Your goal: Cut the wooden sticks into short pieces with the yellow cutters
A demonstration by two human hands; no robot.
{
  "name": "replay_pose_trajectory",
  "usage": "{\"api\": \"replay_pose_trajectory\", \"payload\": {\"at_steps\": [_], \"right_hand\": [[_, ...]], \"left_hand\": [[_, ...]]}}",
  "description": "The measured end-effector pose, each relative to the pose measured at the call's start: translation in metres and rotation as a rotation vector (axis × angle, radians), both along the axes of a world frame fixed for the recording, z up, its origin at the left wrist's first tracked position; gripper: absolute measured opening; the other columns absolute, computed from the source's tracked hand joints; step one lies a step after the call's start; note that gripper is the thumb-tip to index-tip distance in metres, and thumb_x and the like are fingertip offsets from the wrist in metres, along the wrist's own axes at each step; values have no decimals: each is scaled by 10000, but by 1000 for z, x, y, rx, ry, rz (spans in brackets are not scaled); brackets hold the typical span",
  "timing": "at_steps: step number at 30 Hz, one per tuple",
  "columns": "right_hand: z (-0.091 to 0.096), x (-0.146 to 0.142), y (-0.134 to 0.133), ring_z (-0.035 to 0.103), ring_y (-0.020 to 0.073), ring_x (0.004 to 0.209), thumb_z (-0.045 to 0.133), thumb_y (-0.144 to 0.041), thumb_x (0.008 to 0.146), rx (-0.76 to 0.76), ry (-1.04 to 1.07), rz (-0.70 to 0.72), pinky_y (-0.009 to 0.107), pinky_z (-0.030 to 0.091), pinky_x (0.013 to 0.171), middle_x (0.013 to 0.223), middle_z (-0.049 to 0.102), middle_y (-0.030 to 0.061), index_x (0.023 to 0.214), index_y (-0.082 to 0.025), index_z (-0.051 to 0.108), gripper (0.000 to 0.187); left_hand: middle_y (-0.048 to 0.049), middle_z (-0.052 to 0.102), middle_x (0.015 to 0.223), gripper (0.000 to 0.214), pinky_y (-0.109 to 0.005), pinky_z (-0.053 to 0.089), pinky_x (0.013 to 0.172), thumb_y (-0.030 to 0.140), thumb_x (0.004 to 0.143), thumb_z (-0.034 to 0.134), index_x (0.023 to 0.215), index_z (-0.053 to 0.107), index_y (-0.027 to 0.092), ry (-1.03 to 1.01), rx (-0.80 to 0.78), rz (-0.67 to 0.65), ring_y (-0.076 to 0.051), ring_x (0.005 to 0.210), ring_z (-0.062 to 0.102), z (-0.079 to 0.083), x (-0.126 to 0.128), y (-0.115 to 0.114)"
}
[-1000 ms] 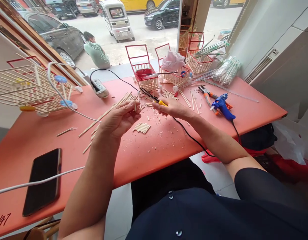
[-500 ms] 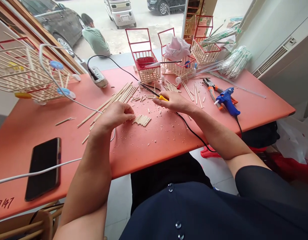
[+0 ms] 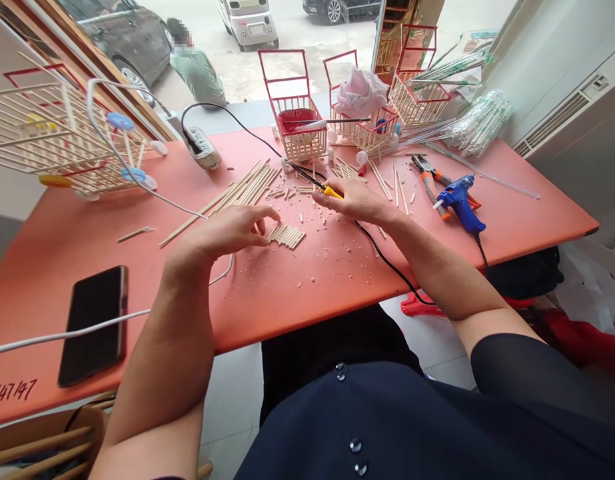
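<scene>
My left hand (image 3: 227, 230) is open, fingers apart. It hovers at the left end of a row of short wooden sticks (image 3: 287, 237) lying side by side on the table. Nothing shows between its fingertips. My right hand (image 3: 357, 198) is closed around the yellow handle of what looks like a soldering iron (image 3: 333, 193), its dark shaft pointing up and left. A bundle of long wooden sticks (image 3: 247, 185) lies beyond my left hand. Short offcuts (image 3: 282, 193) and crumbs are scattered between the hands.
Small stick-built carts (image 3: 303, 143) line the back of the pink table (image 3: 267, 300). At right lie pliers (image 3: 430, 183) and a blue glue gun (image 3: 460, 200). A phone (image 3: 94, 327), a white cable (image 3: 107, 321) and a power strip (image 3: 202, 148) are at left. Outside, a person (image 3: 197, 73) sits.
My left hand's fingers have spread from a pinch and drawn slightly back from the row of short sticks. My right hand keeps its grip on the iron. The whole view has shifted slightly.
</scene>
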State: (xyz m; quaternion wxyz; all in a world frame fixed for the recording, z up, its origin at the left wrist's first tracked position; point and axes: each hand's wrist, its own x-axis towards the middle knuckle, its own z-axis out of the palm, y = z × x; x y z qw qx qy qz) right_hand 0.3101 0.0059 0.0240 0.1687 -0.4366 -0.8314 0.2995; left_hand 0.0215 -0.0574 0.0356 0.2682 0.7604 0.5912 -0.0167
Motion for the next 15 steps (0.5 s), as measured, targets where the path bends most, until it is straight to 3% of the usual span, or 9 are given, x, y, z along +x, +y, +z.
{"api": "replay_pose_trajectory", "payload": {"at_steps": [7,15], "right_hand": [[-1,-1,0,561,200,883,558,-874,1042,18,-2,12,342,335,794,908,650,49,854,-231,498,672],[-1,-2,1,533,188,855,569,-784,1068,32,-59,2,351,312,799,892,625,37,832,-234,473,606]], "left_hand": [[-72,765,1007,499,-399,555,866,453,758,646,1218,721,275,-64,58,18,-284,915,731,-11,-6,-6],[-89,768,965,383,-414,587,897,462,776,622,1080,739,260,-102,100,31,-293,942,744,-13,-2,-6]]}}
